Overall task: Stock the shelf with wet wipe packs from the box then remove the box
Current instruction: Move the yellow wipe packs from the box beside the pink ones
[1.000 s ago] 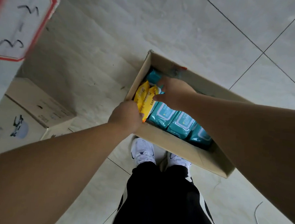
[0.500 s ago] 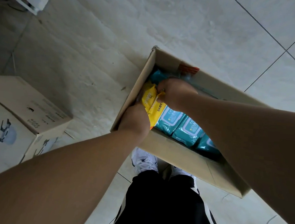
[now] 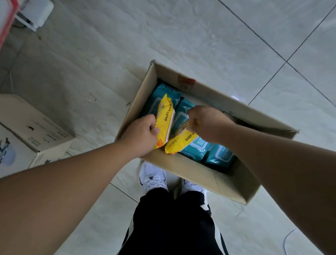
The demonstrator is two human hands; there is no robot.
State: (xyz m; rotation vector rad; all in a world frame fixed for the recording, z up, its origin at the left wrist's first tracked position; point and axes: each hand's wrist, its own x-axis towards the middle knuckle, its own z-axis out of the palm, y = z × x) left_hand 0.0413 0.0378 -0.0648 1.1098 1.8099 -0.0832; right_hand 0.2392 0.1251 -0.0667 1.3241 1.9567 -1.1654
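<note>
Over the open cardboard box (image 3: 233, 185) on the tiled floor (image 3: 171, 36), near its left wall: left hand (image 3: 140, 134) clamped on one yellow wipe pack (image 3: 164, 120); right hand (image 3: 206, 122) pinching a second yellow pack (image 3: 179, 142). Teal packs (image 3: 219, 155) line the box bottom.

1. Box (image 3: 192, 166): plain brown corrugated cardboard, matt; a red printed label on its far wall.
2. Yellow packs (image 3: 164, 121), inside the box: glossy plastic film, slightly crinkled.
3. Teal packs (image 3: 219, 154), inside the box: smooth, shiny plastic wrap.
4. Floor (image 3: 171, 30) around the box: polished pale tile, faintly mottled, with dark grout lines.
5. Second carton (image 3: 21, 126), left of the box: matt printed cardboard.
6. Trousers (image 3: 174, 229), near side of the box: black matt cloth.
</note>
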